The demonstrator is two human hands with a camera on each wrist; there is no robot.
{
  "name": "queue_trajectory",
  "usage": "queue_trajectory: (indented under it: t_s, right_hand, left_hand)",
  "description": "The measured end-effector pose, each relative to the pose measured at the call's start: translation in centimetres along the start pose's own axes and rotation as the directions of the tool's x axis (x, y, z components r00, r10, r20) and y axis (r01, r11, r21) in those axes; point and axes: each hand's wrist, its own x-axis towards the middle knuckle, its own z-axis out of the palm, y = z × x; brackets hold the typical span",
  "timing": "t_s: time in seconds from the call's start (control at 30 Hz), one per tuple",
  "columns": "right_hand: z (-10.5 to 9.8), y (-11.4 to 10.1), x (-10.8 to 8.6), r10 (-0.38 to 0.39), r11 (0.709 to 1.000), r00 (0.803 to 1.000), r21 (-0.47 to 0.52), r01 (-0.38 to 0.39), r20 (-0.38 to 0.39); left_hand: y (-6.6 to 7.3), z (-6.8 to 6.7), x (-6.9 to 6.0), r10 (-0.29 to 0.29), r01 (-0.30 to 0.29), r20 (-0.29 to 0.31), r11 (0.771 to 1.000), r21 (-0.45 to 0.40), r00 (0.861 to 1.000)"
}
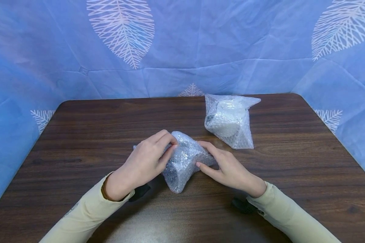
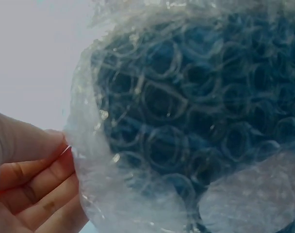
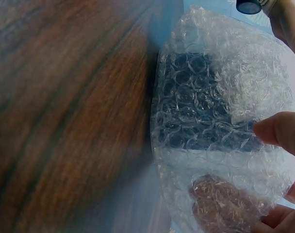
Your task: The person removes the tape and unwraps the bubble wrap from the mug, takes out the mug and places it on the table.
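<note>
A bubble-wrapped package (image 1: pixel 184 162) lies on the table between both hands. Something dark blue with pale parts shows through the wrap (image 2: pixel 162 102); its kind cannot be made out. My left hand (image 1: pixel 150 158) pinches the upper edge of the bubble wrap between thumb and fingers, plainly seen in the left wrist view (image 2: pixel 36 170). On the other side, my right hand (image 1: pixel 228 165) holds the package's right end. Its thumb (image 3: pixel 278 132) presses the near face of the wrap (image 3: pixel 196 102), while the other fingers go behind and are partly hidden.
A second bubble-wrapped package (image 1: pixel 229 121), with a round white thing inside, lies farther back to the right. The dark wooden table (image 1: pixel 103 125) has rounded back corners. Blue cloth (image 1: pixel 231 40) with white leaf prints hangs behind it and along the sides.
</note>
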Motion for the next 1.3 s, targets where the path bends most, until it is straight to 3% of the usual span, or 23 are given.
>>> queue_trajectory:
  t_s: [0.13, 0.37, 0.73, 1.3]
  right_hand:
    - [0.0, 0.0, 0.0, 0.004, 1.000, 1.000, 0.005, -0.004, 0.001]
    - [0.0, -0.1, -0.2, 0.045, 0.999, 0.999, 0.011, -0.046, 0.025]
    - [0.0, -0.1, -0.2, 0.041, 0.999, 0.999, 0.015, -0.041, 0.029]
    - [0.1, 0.0, -0.3, 0.044, 0.999, 0.998, 0.014, -0.045, 0.044]
  left_hand:
    - [-0.1, -0.1, 0.0, -0.027, 0.026, -0.022, 0.999, -0.031, 0.999]
    - [-0.1, -0.3, 0.3, -0.060, 0.052, -0.112, 0.996, -0.073, 0.992]
    - [-0.2, -0.4, 0.4, -0.109, 0.086, -0.159, 0.986, -0.143, 0.981]
    - [-1.2, -0.5, 0.5, -0.201, 0.174, -0.248, 0.977, -0.127, 0.948]
